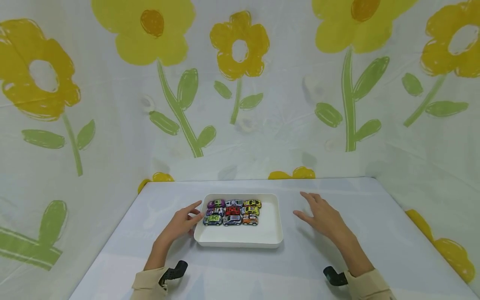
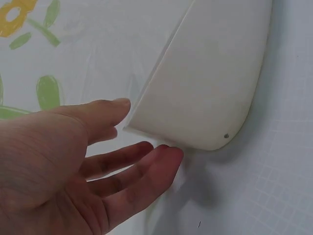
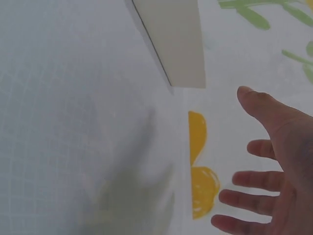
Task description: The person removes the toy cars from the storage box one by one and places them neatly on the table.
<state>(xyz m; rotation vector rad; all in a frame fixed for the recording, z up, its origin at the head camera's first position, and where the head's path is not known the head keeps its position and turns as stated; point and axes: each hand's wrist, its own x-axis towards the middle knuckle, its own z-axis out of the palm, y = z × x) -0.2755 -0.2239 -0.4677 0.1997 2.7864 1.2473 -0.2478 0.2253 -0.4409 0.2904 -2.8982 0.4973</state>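
A shallow white tray lies on the table, with several small toy cars grouped in rows toward its left and back. Their colours include red, yellow, purple and orange. My left hand is right at the tray's left end, thumb and fingers apart and loosely bent. In the left wrist view, those fingers lie close by the tray's outer wall. Off the tray's right side, my right hand hovers with spread fingers and holds nothing. The right wrist view shows the tray's wall beyond the thumb.
The white tabletop extends around the tray on all sides. Behind and beside it hangs a white cloth printed with yellow flowers. Each sleeve has a black wrist device, one left and one right.
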